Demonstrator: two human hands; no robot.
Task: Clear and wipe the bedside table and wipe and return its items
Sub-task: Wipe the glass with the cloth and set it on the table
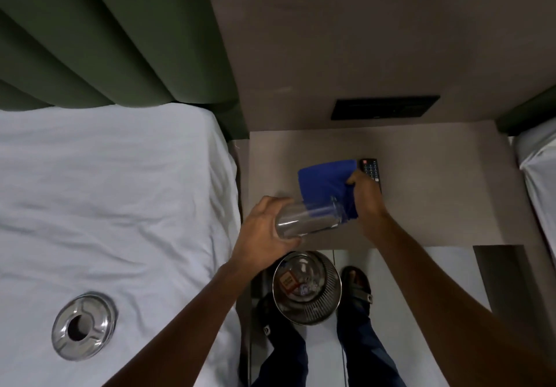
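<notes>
Midway: glass being wiped, ashtray waiting.
Left hand (264, 230) fingers clamp the glass (307, 219); right hand (365, 197) pinches the cloth (326, 182) beside it (remote (371, 170) on desk (421, 206), ashtray (82, 325) on bed (120, 191)).

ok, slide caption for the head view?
Left hand holds glass sideways; right hand presses blue cloth beside remote.

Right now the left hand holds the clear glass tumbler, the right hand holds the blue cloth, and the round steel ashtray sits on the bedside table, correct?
Not quite: the head view shows the round steel ashtray lying on the white bed sheet, not the table. The rest is right.
</notes>
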